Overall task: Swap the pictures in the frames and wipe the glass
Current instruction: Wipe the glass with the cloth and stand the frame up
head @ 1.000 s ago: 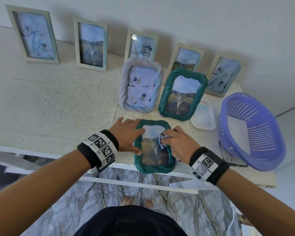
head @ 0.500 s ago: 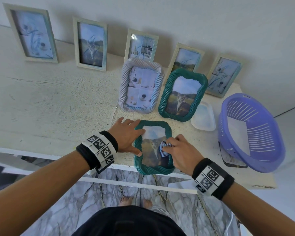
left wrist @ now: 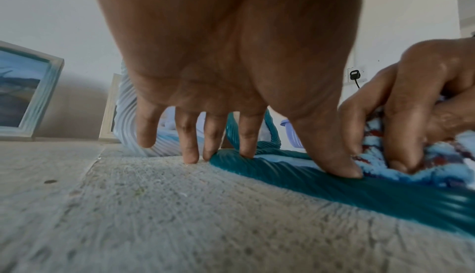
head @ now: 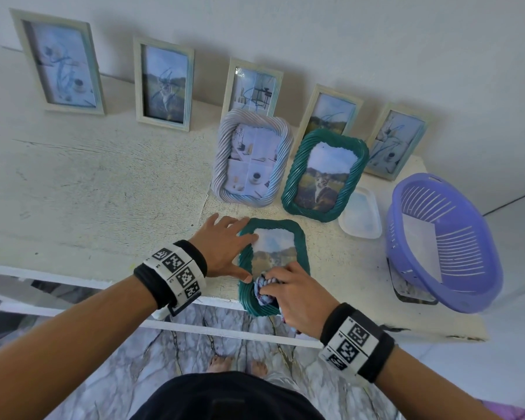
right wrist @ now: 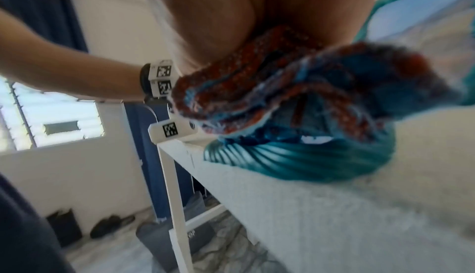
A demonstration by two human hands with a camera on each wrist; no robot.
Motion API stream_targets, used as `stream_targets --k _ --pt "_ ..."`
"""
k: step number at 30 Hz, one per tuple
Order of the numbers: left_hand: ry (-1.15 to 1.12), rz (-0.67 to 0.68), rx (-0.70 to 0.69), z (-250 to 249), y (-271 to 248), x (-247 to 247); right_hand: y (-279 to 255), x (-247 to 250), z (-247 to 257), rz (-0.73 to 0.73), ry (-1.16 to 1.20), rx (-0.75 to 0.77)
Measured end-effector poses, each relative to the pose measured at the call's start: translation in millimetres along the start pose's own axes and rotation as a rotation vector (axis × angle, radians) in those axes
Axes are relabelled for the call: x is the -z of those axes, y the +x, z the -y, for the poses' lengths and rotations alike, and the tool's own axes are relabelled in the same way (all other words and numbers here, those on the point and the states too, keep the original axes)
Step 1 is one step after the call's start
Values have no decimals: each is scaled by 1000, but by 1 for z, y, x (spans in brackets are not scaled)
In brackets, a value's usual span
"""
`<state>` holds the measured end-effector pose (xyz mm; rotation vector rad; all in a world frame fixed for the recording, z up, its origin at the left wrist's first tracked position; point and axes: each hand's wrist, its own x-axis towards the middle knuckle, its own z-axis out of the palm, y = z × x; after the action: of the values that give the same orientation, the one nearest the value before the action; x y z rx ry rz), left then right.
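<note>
Teal ribbed plastic forms the frame [head: 272, 265] lying flat at the near edge of the white table [head: 103, 189], low in the centre of the head view, its glass facing up over a landscape print. The left hand [head: 225, 247] rests spread on the frame's left rim, fingers straight; in the left wrist view the thumb [left wrist: 331, 155] and index fingertip press on the teal rim while the other fingertips touch the tabletop just beside it. The right hand [head: 297, 295] sits at the frame's lower right corner, fingers curled tightly around a bunched blue-and-red cloth [head: 262, 291], which presses on the lower part of the glass. In the right wrist view the cloth [right wrist: 308, 94] bulges out below the palm, directly above the frame's bottom rim [right wrist: 295, 159], which sits at the table's front edge.

Above in the head view, a pale ribbed frame [head: 252, 156] and a second teal frame [head: 325, 174] with a cat picture stand leaning side by side. Behind them five slim pale frames [head: 164, 83] lean against the wall. A clear plastic sheet [head: 361, 213] lies right of the second teal frame, and a purple basket [head: 443, 241] sits tilted at the far right.
</note>
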<state>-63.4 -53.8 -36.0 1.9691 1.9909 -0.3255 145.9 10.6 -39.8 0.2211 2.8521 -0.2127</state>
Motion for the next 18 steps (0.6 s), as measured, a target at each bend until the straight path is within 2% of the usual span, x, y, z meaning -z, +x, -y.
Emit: stream_targets --k 4,8,11,18 --pt "-1 -12 -2 2 -2 -1 23 8 -8 -13 -46 -58" --pt "-60 -40 5 2 -3 -2 41 22 -14 -42 10 -146" --pt "-118 -70 14 2 -3 -4 46 26 -17 -31 5 -151" --pt "-91 -24 13 3 -2 -7 74 34 -26 -46 40 -286"
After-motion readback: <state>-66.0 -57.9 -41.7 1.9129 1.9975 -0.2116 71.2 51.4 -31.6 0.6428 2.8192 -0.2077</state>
